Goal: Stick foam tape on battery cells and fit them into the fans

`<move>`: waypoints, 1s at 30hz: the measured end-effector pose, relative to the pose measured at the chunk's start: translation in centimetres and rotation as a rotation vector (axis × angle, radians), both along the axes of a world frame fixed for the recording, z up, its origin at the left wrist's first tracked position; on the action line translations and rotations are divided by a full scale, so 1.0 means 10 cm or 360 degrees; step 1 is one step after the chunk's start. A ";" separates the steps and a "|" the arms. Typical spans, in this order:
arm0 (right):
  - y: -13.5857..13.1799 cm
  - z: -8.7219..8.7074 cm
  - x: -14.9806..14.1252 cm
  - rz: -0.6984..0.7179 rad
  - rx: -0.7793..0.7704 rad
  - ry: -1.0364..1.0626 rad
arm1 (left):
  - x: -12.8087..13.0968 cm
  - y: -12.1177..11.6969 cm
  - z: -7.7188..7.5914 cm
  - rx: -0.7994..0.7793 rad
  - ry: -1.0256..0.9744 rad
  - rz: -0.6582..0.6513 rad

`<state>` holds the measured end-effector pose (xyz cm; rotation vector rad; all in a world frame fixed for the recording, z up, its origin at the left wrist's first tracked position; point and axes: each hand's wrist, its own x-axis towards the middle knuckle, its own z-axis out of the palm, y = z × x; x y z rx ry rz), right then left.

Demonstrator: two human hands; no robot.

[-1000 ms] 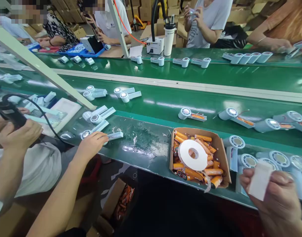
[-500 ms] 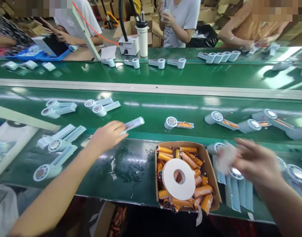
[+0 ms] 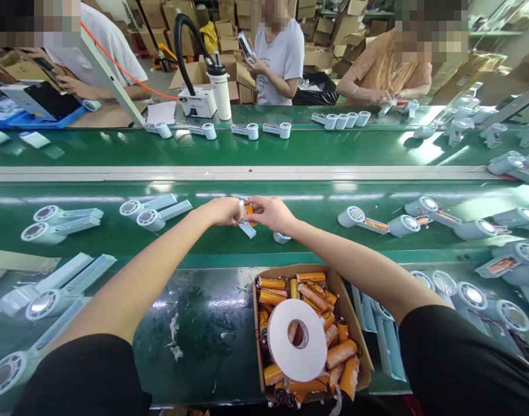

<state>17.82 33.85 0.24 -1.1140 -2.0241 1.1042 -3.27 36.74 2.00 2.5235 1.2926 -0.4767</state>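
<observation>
My left hand (image 3: 224, 211) is closed around a pale blue handheld fan body, its handle (image 3: 247, 230) sticking out below the fingers; the rest of it is hidden by the hand. My right hand (image 3: 271, 214) meets it over the green belt, thumb and fingers pinching an orange battery (image 3: 249, 214) at the handle. Just under the right wrist, another fan (image 3: 282, 237) shows only in part. Nearer to me stands a cardboard box (image 3: 259, 341) of orange wrapped batteries (image 3: 341, 352), with a white tape roll (image 3: 277, 341) lying on them.
Fan bodies lie left (image 3: 148, 218) and right (image 3: 403, 225) on the belt (image 3: 195, 248), and more lie on the near ledge (image 3: 190, 358). A pale rail (image 3: 290, 173) separates the far belt. Several people work across it, near a white bottle (image 3: 222, 92).
Both hands have come together over the belt; the left carried its fan body there, and the right came in from the right side. The view has shifted, showing more of my arms.
</observation>
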 end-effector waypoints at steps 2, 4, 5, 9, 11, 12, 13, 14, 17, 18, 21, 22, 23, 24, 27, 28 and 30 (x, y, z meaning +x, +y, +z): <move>-0.03 -0.05 -0.04 0.0005 0.0060 -0.0127 | 0.04 0.06 0.07 -0.0037 -0.0044 0.0051; -0.08 -0.08 -0.05 -0.0005 0.0166 -0.0289 | 0.09 0.06 0.14 -0.0048 -0.0103 0.0120; -0.11 -0.10 -0.03 -0.0014 0.0236 -0.0398 | 0.12 0.05 0.16 -0.0042 -0.0137 0.0169; -0.10 -0.11 0.06 -0.0023 0.0471 -0.0717 | 0.25 -0.01 0.13 0.0057 -0.0278 0.0445; -0.05 -0.06 0.09 -0.0040 0.0506 -0.0830 | 0.29 -0.03 0.07 0.0118 -0.0337 0.0558; -0.04 -0.01 0.10 -0.0024 0.0515 -0.0929 | 0.30 -0.06 0.04 0.0144 -0.0368 0.0594; -0.04 0.04 0.11 0.0001 0.0526 -0.1053 | 0.32 -0.09 0.03 0.0168 -0.0400 0.0620; -0.04 0.10 0.12 0.0039 0.0533 -0.1175 | 0.33 -0.13 0.02 0.0191 -0.0433 0.0639; -0.05 0.22 0.12 0.0182 0.0509 -0.1382 | 0.35 -0.17 0.00 0.0246 -0.0516 0.0686; -0.04 0.23 0.10 0.0211 0.0492 -0.1421 | 0.35 -0.16 -0.01 0.0261 -0.0536 0.0697; 0.03 0.27 -0.01 0.0329 0.0444 -0.1546 | 0.38 -0.10 0.00 0.0300 -0.0574 0.0707; 0.05 0.30 -0.07 0.0364 0.0430 -0.1582 | 0.40 -0.09 0.03 0.0309 -0.0581 0.0703; 0.07 0.34 -0.12 0.0393 0.0413 -0.1615 | 0.42 -0.09 0.07 0.0317 -0.0589 0.0691; 0.08 0.40 -0.15 0.0413 0.0385 -0.1651 | 0.44 -0.11 0.13 0.0324 -0.0600 0.0671; -0.03 0.62 0.03 0.0443 0.0398 -0.1613 | 0.56 -0.34 0.30 0.0319 -0.0687 0.0511; -0.15 0.69 0.21 0.0416 0.0464 -0.1494 | 0.61 -0.52 0.35 0.0301 -0.0733 0.0423; -0.57 0.80 0.70 0.0301 0.0603 -0.1116 | 0.69 -1.02 0.40 0.0223 -0.0823 0.0189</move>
